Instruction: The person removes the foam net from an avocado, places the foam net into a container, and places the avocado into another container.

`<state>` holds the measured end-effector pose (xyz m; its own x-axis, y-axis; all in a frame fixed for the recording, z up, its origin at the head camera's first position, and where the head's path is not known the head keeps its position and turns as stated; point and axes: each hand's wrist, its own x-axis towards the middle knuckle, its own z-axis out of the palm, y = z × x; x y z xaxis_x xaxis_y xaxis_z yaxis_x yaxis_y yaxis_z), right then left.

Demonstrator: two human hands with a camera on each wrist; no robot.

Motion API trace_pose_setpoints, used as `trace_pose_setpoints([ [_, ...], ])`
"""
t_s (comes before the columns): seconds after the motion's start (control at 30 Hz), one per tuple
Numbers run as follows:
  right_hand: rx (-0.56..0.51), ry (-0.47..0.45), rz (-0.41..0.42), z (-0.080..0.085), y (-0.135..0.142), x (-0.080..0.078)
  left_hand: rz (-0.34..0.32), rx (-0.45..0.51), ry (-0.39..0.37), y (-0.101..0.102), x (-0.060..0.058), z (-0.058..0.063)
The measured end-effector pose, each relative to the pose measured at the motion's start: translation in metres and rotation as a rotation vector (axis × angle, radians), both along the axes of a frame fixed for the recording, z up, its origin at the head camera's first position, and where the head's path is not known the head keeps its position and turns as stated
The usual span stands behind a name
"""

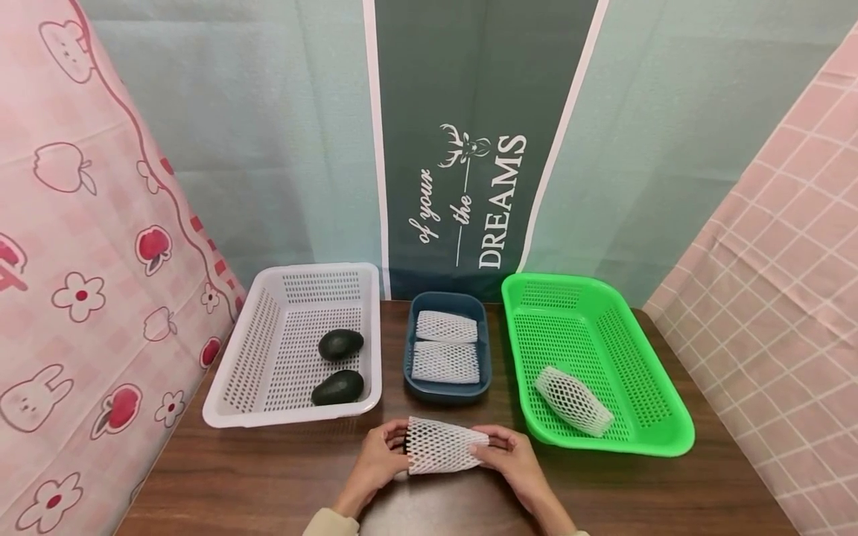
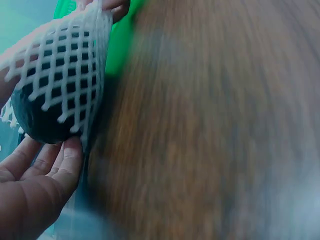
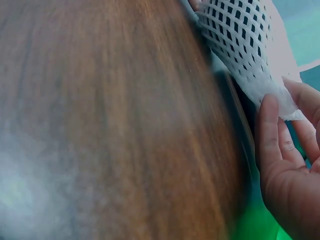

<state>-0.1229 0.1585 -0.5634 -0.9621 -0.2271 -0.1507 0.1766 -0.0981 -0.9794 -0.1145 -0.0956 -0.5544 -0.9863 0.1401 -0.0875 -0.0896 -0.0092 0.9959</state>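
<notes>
Above the table's front, a white foam net sleeve (image 1: 442,448) is stretched between both hands. A dark avocado (image 2: 46,120) sits inside it, its rounded end sticking out on the left while the rest shows through the mesh. My left hand (image 1: 380,460) grips that end, fingertips against the avocado and thumb at the net's edge. At the narrow opposite end, my right hand (image 1: 512,460) pinches the sleeve between thumb and fingers, as the sleeve's gathered tip (image 3: 280,102) shows in the right wrist view.
The white basket (image 1: 231,408) at left holds two bare avocados (image 1: 340,344). In the middle, a blue basket (image 1: 447,394) contains flat foam nets (image 1: 445,362). The green basket (image 1: 660,439) at right contains a netted avocado (image 1: 574,402). Printed cloths hang around the brown table (image 1: 268,476).
</notes>
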Motion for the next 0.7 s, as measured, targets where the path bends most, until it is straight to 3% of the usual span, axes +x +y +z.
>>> trace_pose_setpoints([
  [0.33,0.044,-0.046,-0.063,0.003,0.005,0.001,0.034,-0.032,-0.001,-0.015,0.002,0.004],
  [0.43,0.051,-0.045,-0.032,0.002,0.008,0.002,0.041,-0.056,-0.009,-0.017,0.003,0.003],
  [0.53,0.014,0.021,0.053,0.001,0.011,0.004,0.034,-0.046,-0.015,-0.018,0.004,0.002],
  [0.7,-0.041,0.212,0.187,-0.001,0.011,0.007,0.004,-0.020,0.002,-0.017,0.004,0.001],
])
